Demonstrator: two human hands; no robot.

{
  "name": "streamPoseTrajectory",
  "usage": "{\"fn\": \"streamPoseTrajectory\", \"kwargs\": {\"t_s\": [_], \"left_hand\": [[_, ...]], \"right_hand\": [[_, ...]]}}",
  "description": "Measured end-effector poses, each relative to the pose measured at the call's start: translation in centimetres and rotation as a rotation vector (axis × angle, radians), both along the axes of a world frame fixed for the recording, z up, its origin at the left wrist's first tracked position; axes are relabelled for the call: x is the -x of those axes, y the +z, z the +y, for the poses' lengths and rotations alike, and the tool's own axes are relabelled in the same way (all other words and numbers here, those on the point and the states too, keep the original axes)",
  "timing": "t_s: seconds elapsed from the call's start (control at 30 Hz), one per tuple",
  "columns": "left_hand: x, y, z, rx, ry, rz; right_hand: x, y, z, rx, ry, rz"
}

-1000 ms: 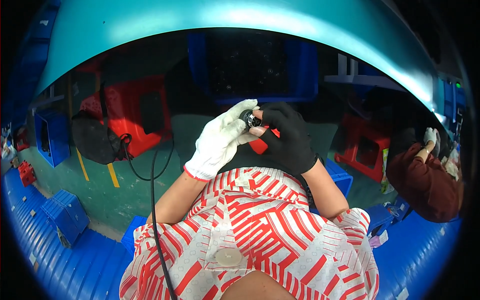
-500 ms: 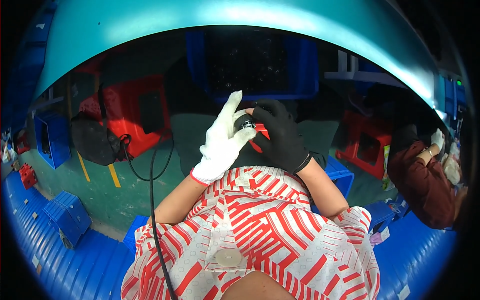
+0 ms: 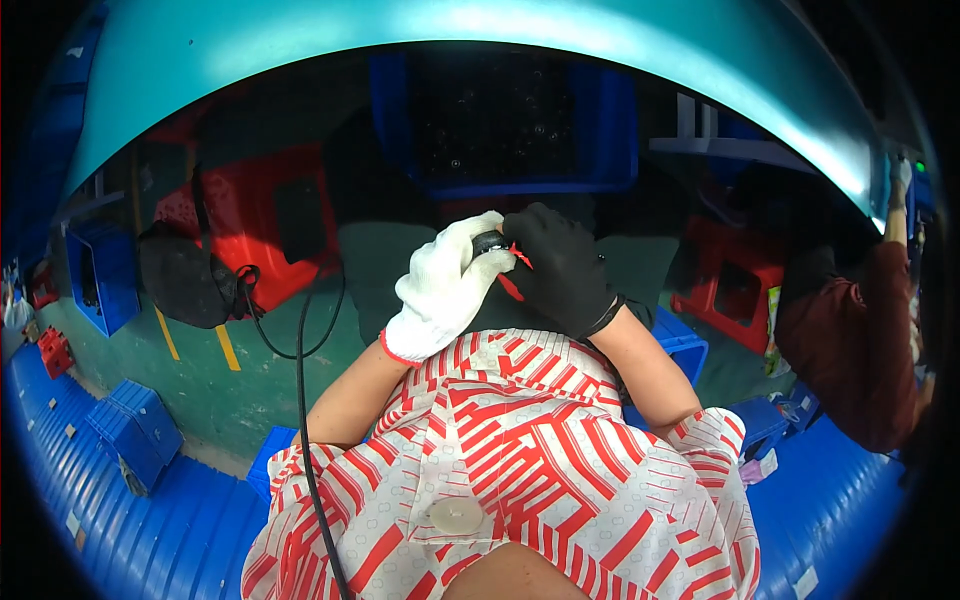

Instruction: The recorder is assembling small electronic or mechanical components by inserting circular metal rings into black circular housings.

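Far left, blue crate (image 3: 120, 287) on the floor, dark stuff inside, too small to identify. Below it, another blue crate (image 3: 140, 435), contents not visible. Black bag (image 3: 185, 280) sits against a red plastic stool (image 3: 235, 215); black cable (image 3: 302, 400) hangs to its right. Left hand (image 3: 445, 285), white knit glove, is closed on a small round black part (image 3: 488, 242) with a shiny rim, thumb and fingers around it, held in front of the torso, short of the teal desk (image 3: 400, 28). Beyond the hands, under the desk edge, big blue crate (image 3: 606, 150): dark contents with small ring-like glints, can't say what. Jagged red patch (image 3: 522, 257) shows between part and right hand; can't tell what it is. Right hand (image 3: 560, 270), black glove, fingers curled in close to the part; tips hidden, so can't tell if it grips. Step in hand reads as close two-handed work on the part; next move calls for a steady left grip and finger room on the right. Right of that, blue crate (image 3: 685, 345), contents hidden, then a co-worker's dark red sleeve (image 3: 850, 330).
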State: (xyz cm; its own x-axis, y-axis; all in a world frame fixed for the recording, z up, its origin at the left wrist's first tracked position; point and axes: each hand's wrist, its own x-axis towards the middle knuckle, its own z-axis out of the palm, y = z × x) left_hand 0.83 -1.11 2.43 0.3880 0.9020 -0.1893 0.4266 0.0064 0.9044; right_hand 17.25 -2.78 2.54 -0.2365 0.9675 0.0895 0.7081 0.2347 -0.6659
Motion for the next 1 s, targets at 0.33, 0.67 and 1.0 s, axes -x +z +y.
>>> {"fn": "streamPoseTrajectory", "kwargs": {"t_s": [0.33,0.67,1.0], "left_hand": [[-0.6,-1.0,0.4,0.059,0.043,-0.075],[-0.9,-1.0,0.1,0.398,0.271,-0.164],[-0.1,-1.5,0.8,0.419,0.124,-0.169]], "right_hand": [[0.0,-2.1,0.0,0.055,-0.027,0.050],[0.6,-1.4,0.1,0.119,0.005,0.082],[-0.3,-2.2,0.4,0.254,-0.024,0.273]]}}
